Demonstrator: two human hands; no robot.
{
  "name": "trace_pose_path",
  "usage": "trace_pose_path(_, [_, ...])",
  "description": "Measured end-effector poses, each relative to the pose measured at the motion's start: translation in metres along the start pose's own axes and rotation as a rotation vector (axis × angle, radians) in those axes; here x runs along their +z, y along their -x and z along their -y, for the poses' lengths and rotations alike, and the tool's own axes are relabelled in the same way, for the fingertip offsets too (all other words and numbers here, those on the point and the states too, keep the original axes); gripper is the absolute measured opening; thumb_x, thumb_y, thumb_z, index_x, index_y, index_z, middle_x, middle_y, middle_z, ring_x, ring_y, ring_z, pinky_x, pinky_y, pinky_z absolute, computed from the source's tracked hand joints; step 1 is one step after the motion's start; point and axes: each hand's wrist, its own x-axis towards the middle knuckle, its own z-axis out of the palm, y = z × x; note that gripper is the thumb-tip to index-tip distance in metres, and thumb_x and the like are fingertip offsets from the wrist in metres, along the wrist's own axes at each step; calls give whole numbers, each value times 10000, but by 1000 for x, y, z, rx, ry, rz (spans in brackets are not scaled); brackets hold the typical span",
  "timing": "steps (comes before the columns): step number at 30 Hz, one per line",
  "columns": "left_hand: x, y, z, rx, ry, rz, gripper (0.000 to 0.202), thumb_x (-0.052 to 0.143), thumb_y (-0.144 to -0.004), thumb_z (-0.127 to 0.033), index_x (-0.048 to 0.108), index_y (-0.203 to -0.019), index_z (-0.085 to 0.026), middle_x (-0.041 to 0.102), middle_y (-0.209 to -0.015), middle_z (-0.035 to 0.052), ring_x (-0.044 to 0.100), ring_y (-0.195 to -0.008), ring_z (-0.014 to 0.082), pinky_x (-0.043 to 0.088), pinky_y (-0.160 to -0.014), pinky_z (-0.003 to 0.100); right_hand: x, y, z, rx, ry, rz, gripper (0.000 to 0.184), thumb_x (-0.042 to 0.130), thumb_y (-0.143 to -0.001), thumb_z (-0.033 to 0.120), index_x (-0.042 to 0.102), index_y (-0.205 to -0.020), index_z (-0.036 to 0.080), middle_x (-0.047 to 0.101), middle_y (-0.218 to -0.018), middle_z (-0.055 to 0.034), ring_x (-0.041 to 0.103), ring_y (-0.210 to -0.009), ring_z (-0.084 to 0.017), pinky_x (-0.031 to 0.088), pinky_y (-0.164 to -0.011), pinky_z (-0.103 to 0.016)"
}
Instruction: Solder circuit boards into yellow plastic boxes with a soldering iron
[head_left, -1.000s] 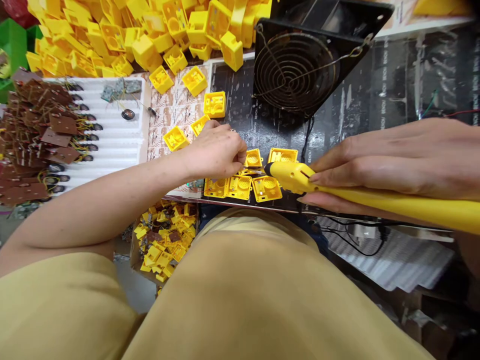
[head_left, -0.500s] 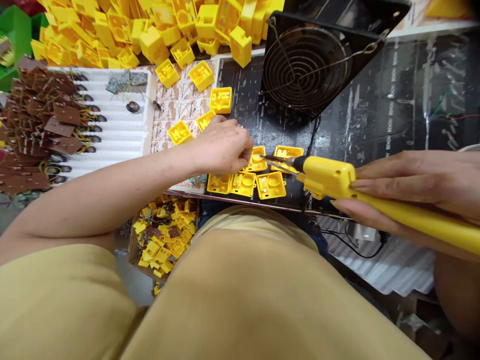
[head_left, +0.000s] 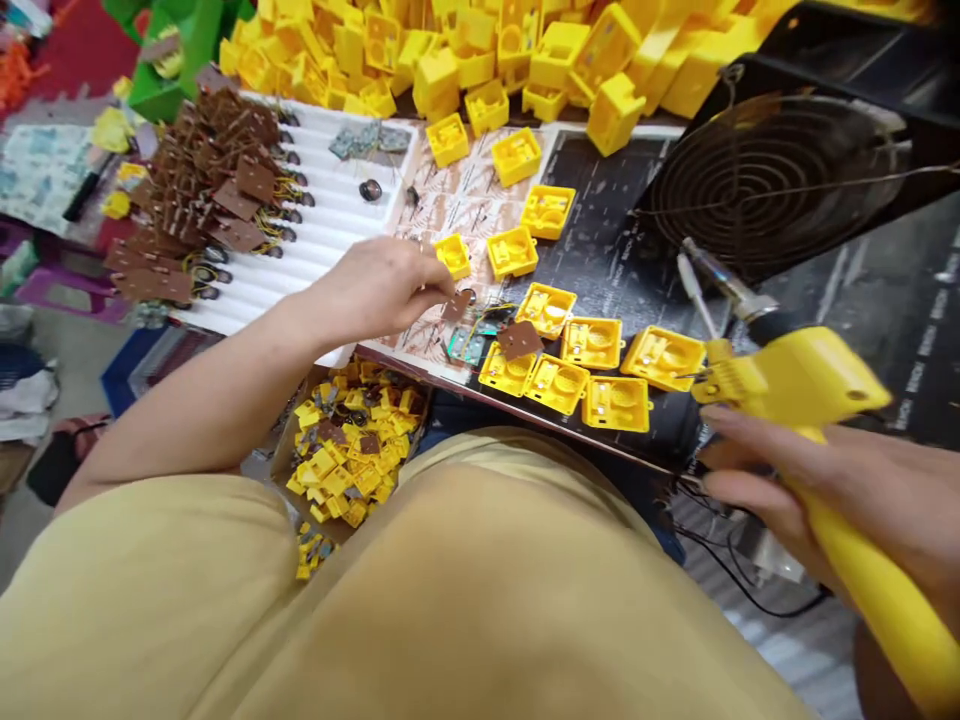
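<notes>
My left hand (head_left: 394, 285) is closed, with its fingertips pinching a small brown circuit board (head_left: 455, 306) above the table's left part. Just right of it, a green circuit board (head_left: 466, 346) with thin wires lies beside several open yellow plastic cases (head_left: 555, 384). Another brown board (head_left: 520, 340) rests across these cases. My right hand (head_left: 832, 490) grips a yellow soldering gun (head_left: 806, 375), its metal tip pointing up and left, raised in front of the fan. Right of the group, one yellow case (head_left: 664, 358) lies near the gun's front end.
A black fan (head_left: 739, 190) stands at the back right. Yellow cases (head_left: 442, 85) are heaped along the back. On a white ridged tray (head_left: 322, 215) at left lie stacked brown boards (head_left: 202, 190) with wires. Below the table edge, a box holds yellow parts (head_left: 352, 450).
The view has swung left. My left hand has drawn back left from the cases and now shows a brown board in its fingertips. The soldering gun has pulled away right, tip turned upward.
</notes>
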Motion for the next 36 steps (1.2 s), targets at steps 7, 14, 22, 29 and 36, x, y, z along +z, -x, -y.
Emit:
trace_pose_path(7, [36,1,3,43,161,-171,403,507,-952,-486,732,-1101,-186,717,-1118,77,670,-1051,243,489,-993,418,32,-28,3,-158,95,-90,229,679,-932,187,628,-1154,201,567,-633,64,525,-512,-84,445,-573,-220])
trace_pose_path(14, [61,-21,-4,37,379,-189,206,621,-871,-326,737,-920,-164,751,-889,38,700,-902,200,524,-883,359,56,-36,7,-249,148,-122,235,687,-945,178,603,-1160,222,752,-936,4,687,-748,-93,522,-769,-208])
trace_pose_path(22, [38,-7,-20,54,468,-337,207,561,-938,-315,708,-909,-172,731,-839,3,677,-776,133,532,-790,276,80,-53,23,-229,158,-73,171,614,-999,298,561,-1119,187,719,-920,-42,677,-840,-180,524,-800,-324])
trace_pose_path(29, [44,-8,-45,370,76,-282,250,506,-993,-268,719,-912,-165,729,-852,60,687,-851,200,510,-789,327,76,-55,25,-145,100,-191,290,715,-937,348,580,-1158,216,733,-940,-13,706,-806,-164,560,-797,-327])
trace_pose_path(36, [54,-10,-56,418,97,-253,205,507,-997,-222,699,-972,-156,749,-904,43,695,-842,184,494,-791,321,28,-41,38,-137,-15,-223,99,736,-907,181,642,-929,206,614,-603,83,568,-512,-41,473,-614,-173])
